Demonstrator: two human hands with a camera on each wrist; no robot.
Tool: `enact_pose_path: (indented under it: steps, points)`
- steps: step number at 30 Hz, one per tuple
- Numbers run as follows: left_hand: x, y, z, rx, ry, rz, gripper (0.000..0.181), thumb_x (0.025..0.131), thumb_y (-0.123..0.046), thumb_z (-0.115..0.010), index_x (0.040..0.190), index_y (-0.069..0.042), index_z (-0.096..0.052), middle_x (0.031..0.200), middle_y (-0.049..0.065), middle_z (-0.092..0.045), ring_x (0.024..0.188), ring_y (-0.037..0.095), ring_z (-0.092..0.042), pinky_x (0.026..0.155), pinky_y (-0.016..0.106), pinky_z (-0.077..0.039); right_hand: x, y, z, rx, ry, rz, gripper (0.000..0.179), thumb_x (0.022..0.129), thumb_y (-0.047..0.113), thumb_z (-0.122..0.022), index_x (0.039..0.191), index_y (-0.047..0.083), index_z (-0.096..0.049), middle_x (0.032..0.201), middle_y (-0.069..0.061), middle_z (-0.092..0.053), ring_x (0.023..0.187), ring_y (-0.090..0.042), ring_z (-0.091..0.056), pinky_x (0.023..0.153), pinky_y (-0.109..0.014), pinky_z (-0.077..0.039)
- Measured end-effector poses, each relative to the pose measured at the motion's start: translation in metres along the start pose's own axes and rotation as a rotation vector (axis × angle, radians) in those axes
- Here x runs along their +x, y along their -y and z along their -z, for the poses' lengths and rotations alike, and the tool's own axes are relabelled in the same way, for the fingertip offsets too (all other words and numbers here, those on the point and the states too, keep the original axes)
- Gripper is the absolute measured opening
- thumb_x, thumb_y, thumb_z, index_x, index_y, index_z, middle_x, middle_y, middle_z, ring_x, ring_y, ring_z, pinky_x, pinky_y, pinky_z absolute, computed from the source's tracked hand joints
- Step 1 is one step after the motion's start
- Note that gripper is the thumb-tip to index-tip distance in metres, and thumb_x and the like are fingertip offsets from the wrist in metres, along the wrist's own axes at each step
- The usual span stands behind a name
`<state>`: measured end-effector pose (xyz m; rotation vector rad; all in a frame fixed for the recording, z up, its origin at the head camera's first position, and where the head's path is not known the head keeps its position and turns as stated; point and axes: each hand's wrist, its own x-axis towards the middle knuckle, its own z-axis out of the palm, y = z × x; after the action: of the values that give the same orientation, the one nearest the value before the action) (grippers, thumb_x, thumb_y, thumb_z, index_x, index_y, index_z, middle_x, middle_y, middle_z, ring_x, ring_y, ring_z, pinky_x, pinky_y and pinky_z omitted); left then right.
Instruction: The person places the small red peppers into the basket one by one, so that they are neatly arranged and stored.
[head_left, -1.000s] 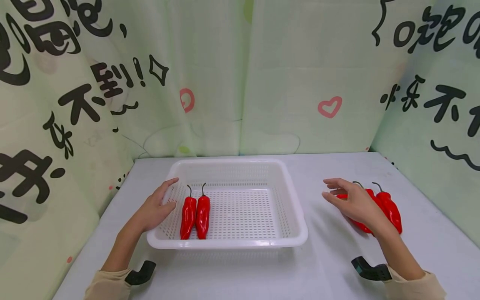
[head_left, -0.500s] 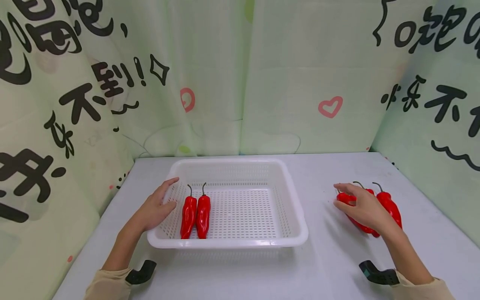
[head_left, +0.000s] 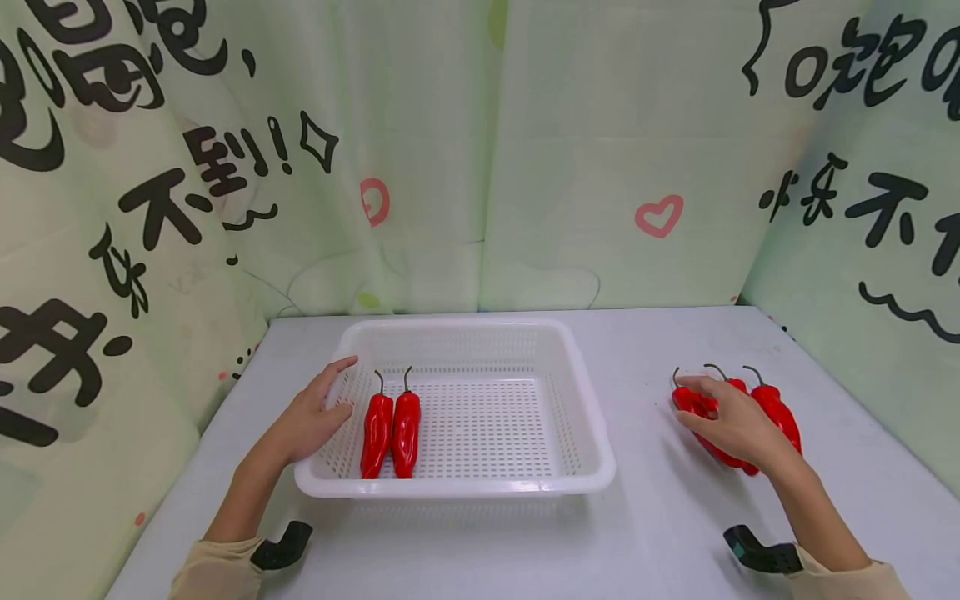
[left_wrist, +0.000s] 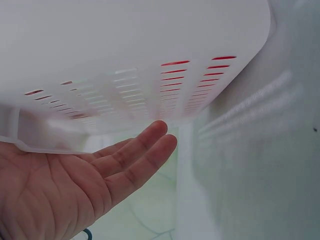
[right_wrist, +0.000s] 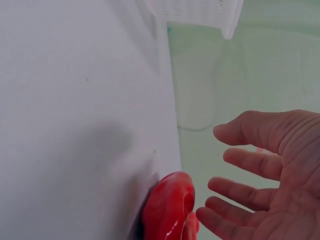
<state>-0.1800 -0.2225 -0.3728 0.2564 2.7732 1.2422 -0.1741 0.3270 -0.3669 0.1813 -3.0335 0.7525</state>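
A white perforated plastic basket point(head_left: 480, 488) stands on the table. My left hand point(head_left: 311, 417) holds its left rim, thumb and index finger over the edge; the left wrist view shows the other fingers point(left_wrist: 142, 167) outside, below the rim. Two glossy red chili peppers, one left point(head_left: 377, 435) and one right point(head_left: 406, 433), lie side by side at the basket's left. My right hand point(head_left: 731, 421) hovers over a red pepper group at the table's right, closest to the left pepper point(head_left: 692, 402). In the right wrist view its spread fingers are beside a red pepper point(right_wrist: 167, 207), apart from it.
Another red pepper point(head_left: 780, 414) lies at the right of the group, and one more between is partly covered by the hand. A pale green curtain point(head_left: 570, 167) with dark lettering surrounds the white table point(head_left: 525, 546) at the back and sides.
My right hand has moved to the right and settled over the pepper group, showing the left pepper's stem. The left hand, basket and two peppers in it have stayed put.
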Motion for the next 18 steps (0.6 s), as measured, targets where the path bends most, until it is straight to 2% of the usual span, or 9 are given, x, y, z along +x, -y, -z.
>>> enact_pose_path:
  steps: [13, 18]
  points:
    - [0.0, 0.0, 0.0, 0.004, -0.003, -0.003, 0.072, 0.096, -0.011, -0.057, 0.16, -0.013, -0.024, 0.158, 0.029, -0.035, 0.134, 0.051, -0.047, 0.095, 0.065, -0.053, 0.004, -0.01, -0.002, -0.014, 0.026, -0.031, 0.067, 0.089, 0.021, -0.075, 0.144, -0.005, -0.046, 0.139, -0.039, -0.045, 0.123, -0.057, -0.042, 0.078, -0.062, -0.06]
    - [0.001, 0.001, 0.0, 0.004, -0.002, -0.004, 0.073, 0.096, -0.012, -0.058, 0.161, -0.013, -0.024, 0.158, 0.029, -0.035, 0.134, 0.051, -0.047, 0.094, 0.065, -0.053, 0.005, -0.012, -0.005, -0.009, 0.038, -0.035, 0.07, 0.086, 0.019, -0.078, 0.144, -0.005, -0.047, 0.135, -0.039, -0.047, 0.119, -0.057, -0.044, 0.074, -0.058, -0.062]
